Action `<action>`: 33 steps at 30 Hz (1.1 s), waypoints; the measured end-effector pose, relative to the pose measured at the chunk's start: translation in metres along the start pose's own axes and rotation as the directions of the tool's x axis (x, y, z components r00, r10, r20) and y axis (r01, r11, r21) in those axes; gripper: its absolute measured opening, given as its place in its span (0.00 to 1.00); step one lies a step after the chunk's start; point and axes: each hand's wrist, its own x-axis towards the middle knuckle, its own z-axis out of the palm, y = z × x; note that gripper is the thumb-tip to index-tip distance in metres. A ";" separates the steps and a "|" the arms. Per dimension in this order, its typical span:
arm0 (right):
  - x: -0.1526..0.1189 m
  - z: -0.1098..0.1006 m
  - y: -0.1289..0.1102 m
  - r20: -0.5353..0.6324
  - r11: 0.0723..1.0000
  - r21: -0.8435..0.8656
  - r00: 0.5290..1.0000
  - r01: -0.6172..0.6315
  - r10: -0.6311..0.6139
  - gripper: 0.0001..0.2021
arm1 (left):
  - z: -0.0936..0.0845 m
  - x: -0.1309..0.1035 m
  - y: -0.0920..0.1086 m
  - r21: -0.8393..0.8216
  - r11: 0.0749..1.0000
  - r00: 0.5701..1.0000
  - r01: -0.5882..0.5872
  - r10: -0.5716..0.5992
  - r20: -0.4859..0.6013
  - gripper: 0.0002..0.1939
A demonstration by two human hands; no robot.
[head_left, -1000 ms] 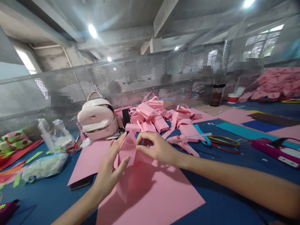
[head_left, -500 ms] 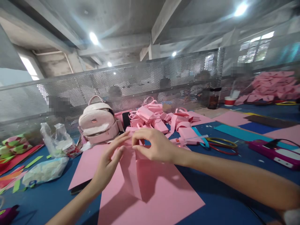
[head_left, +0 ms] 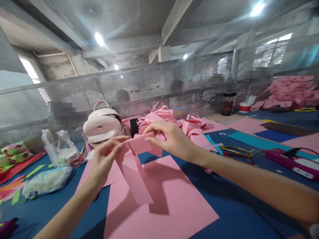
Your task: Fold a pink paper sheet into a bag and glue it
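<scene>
My left hand (head_left: pixel 103 159) pinches the left end of a folded pink sheet piece (head_left: pixel 133 176). At its other end my right hand (head_left: pixel 175 142) grips the upper band between thumb and fingers. From the left end a long flap hangs down and casts a shadow; a shorter part hangs under my right fingers. Whether it is paper or thin foam I cannot tell. A large flat pink sheet (head_left: pixel 184 202) lies below, with another pink sheet partly under my left wrist. Behind my right hand is a heap of folded pink pieces (head_left: pixel 159 116) with looped strips.
A pale backpack (head_left: pixel 103 126) stands at the back left, with plastic bags (head_left: pixel 47 181) and coloured scraps beside it. To the right are yellow and red rings (head_left: pixel 236 151), a purple device (head_left: pixel 291 162) and coloured sheets. A perforated metal screen (head_left: pixel 149 86) runs behind the table.
My hands have moved apart, the left one leftward and the right one slightly up and right. The pink piece now spreads between them, its upper band stretched out and its flap swung open.
</scene>
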 end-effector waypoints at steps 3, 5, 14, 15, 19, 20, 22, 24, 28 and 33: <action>-0.011 0.003 0.000 -0.220 0.981 -0.063 0.956 0.185 -0.194 0.05 | -0.001 0.000 -0.010 -0.076 0.997 0.991 0.029 -0.038 -0.125 0.12; -0.021 0.009 -0.001 -0.153 0.966 -0.070 0.955 0.247 -0.255 0.08 | 0.000 0.002 -0.017 -0.131 0.990 0.973 0.049 -0.077 -0.218 0.12; -0.026 0.058 0.029 0.358 0.831 0.427 0.911 -0.355 0.205 0.20 | 0.018 -0.002 -0.044 -0.251 0.955 0.928 0.156 -0.229 -0.295 0.20; -0.024 0.063 0.032 0.361 0.815 0.447 0.908 -0.367 0.211 0.21 | 0.020 -0.004 -0.047 -0.247 0.954 0.927 0.168 -0.238 -0.289 0.20; -0.015 0.074 0.037 0.330 0.781 0.481 0.908 -0.398 0.259 0.23 | 0.022 -0.012 -0.054 -0.225 0.949 0.925 0.222 -0.278 -0.260 0.18; -0.013 0.075 0.038 0.321 0.779 0.483 0.908 -0.400 0.267 0.23 | 0.022 -0.015 -0.055 -0.218 0.946 0.925 0.239 -0.290 -0.244 0.18; -0.011 0.076 0.041 0.318 0.779 0.481 0.908 -0.402 0.272 0.21 | 0.021 -0.020 -0.056 -0.206 0.937 0.927 0.283 -0.322 -0.192 0.18; -0.010 0.077 0.046 0.336 0.780 0.476 0.903 -0.408 0.267 0.19 | 0.020 -0.026 -0.055 -0.193 0.924 0.925 0.332 -0.358 -0.124 0.19; -0.010 0.078 0.050 0.405 0.777 0.464 0.882 -0.425 0.241 0.12 | 0.021 -0.037 -0.053 -0.164 0.904 0.913 0.396 -0.407 -0.037 0.21; -0.015 0.080 0.046 0.471 0.793 0.451 0.864 -0.410 0.178 0.09 | 0.018 -0.042 -0.059 -0.115 0.915 0.922 0.387 -0.386 0.031 0.18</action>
